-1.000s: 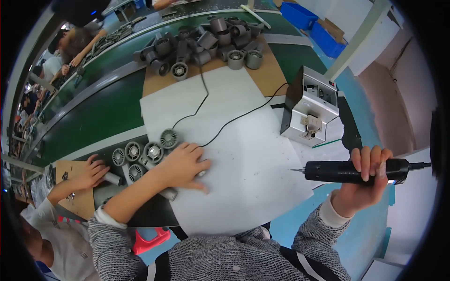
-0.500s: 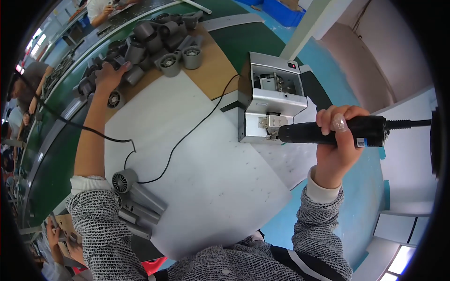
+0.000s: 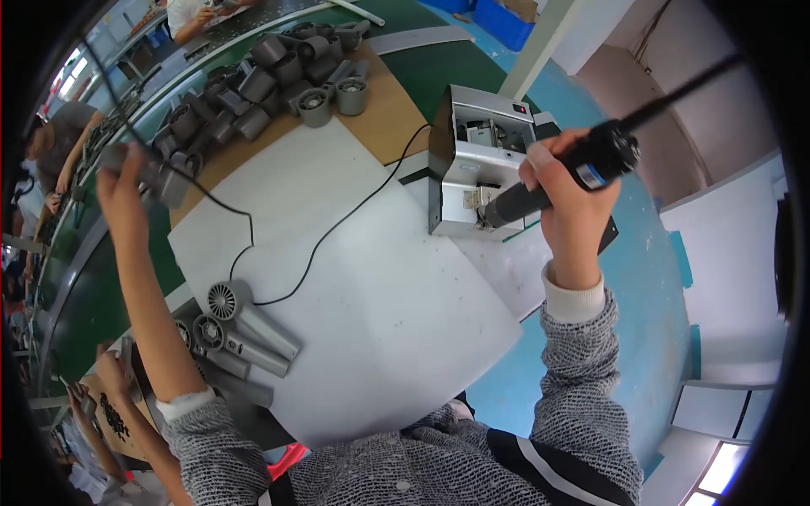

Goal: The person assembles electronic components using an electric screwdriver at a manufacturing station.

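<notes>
My left hand (image 3: 125, 187) is at the far left, its fingers closed round a grey plastic hair-dryer-like housing (image 3: 171, 185), which is slightly blurred. Beyond it a heap of similar grey housings (image 3: 257, 84) lies on brown board. My right hand (image 3: 575, 198) grips a black electric screwdriver (image 3: 521, 202), tilted with its cable end up to the right. The screwdriver's front end is at the front of a silver screw feeder (image 3: 461, 192); whether the bit touches it I cannot tell.
A white sheet (image 3: 363, 278) covers the bench. Several grey fan housings with handles (image 3: 253, 329) lie at its left edge. A black cable (image 3: 316, 240) crosses the sheet to the feeder. Other people (image 3: 72, 139) work along the green bench at left; another person's arm (image 3: 152, 430) is near my left sleeve.
My left hand has drawn away from the heap to the left, bringing a grey housing with it. My right hand has tilted the screwdriver from nearly level to slanting, cable end raised.
</notes>
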Action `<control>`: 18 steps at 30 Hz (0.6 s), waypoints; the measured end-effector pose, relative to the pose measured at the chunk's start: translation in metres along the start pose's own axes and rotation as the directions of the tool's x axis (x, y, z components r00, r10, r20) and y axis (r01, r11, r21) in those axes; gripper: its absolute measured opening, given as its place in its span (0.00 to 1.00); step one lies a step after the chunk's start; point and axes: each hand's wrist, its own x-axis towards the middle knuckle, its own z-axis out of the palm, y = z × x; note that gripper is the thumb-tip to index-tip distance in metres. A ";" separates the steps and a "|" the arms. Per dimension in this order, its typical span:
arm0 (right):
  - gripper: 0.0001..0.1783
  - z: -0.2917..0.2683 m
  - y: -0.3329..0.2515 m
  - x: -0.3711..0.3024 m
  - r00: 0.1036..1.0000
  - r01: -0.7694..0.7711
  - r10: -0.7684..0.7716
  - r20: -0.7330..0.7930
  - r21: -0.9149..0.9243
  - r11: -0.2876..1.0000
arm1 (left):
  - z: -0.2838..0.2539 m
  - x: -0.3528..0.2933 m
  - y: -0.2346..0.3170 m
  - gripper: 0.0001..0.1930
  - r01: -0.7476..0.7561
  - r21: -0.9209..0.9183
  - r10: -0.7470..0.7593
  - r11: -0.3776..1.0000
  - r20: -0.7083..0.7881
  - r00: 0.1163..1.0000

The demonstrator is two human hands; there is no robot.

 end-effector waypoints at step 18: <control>0.09 0.029 -0.076 -0.094 0.967 -0.136 -0.033 0.252 0.622 0.771 | 0.071 -0.265 0.114 0.15 0.008 0.134 -0.115 0.991 0.818 0.564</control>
